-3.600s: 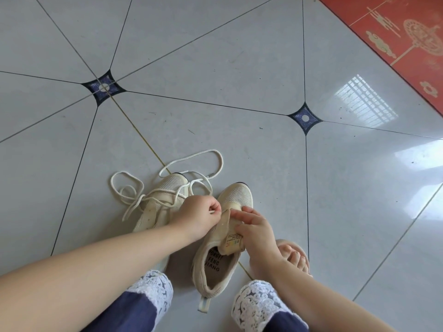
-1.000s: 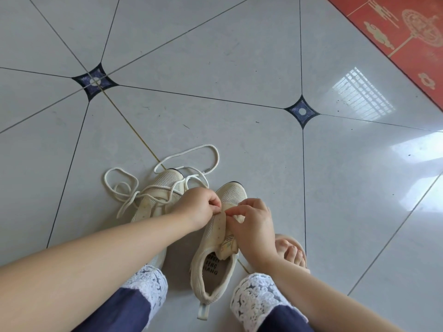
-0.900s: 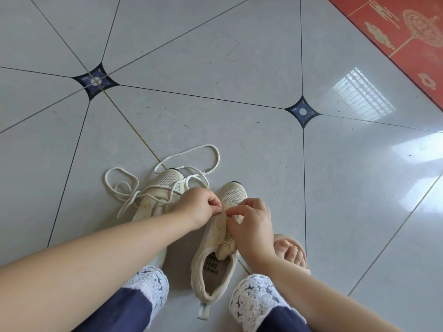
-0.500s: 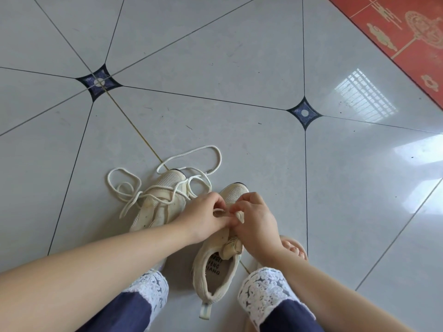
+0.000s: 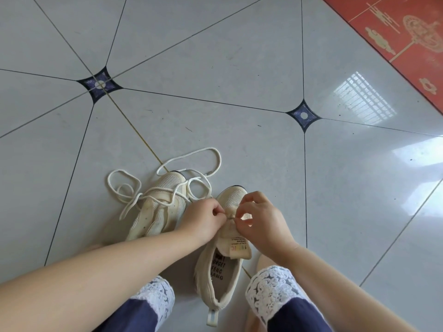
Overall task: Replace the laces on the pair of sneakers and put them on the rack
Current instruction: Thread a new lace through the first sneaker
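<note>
Both left hand (image 5: 205, 219) and right hand (image 5: 265, 220) pinch lace (image 5: 230, 215) over sneaker (image 5: 234, 198)

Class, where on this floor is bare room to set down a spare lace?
Free: glossy grey floor tiles between the unlaced beige mesh sneaker and the red patterned mat, and beyond both toes. Crowded: loose cream laces sprawl around the second beige sneaker.

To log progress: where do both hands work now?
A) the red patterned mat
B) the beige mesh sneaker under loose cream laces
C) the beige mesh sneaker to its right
C: the left hand and right hand both pinch at the front of the right beige mesh sneaker.
</note>
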A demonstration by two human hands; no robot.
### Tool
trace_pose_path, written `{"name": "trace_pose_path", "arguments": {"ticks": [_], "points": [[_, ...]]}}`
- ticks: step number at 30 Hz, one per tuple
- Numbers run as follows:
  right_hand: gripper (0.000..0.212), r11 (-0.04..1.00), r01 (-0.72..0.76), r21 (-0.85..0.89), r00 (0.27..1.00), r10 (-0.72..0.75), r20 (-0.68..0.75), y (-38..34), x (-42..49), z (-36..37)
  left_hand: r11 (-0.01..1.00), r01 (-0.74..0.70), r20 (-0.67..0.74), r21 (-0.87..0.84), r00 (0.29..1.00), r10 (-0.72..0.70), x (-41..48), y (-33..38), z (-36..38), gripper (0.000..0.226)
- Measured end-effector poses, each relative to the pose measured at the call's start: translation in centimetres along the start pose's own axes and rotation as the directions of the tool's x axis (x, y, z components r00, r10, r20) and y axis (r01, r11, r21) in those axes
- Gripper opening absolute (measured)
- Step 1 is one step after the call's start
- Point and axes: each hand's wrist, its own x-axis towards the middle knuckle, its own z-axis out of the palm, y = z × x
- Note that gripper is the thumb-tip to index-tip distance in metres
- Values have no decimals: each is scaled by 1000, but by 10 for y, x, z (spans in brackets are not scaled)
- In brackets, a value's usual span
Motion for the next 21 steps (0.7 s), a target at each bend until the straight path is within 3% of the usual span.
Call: {"name": "trace_pose_path", "arguments": {"ticks": [5,10,21], "points": [[13,1000,-12,28,1000,12,22,-3,-2,1,997,-72,24,5,997,71,0,-1,-2,10],[19,989,-7,-149,997,18,71,-14,8,6,995,-77,-15,68,997,78,3,2,-5,9],[12,855,203,-478,978,-155,138,-8,15,13,982,-76,20,174,997,73,5,6,-2,6]]}}
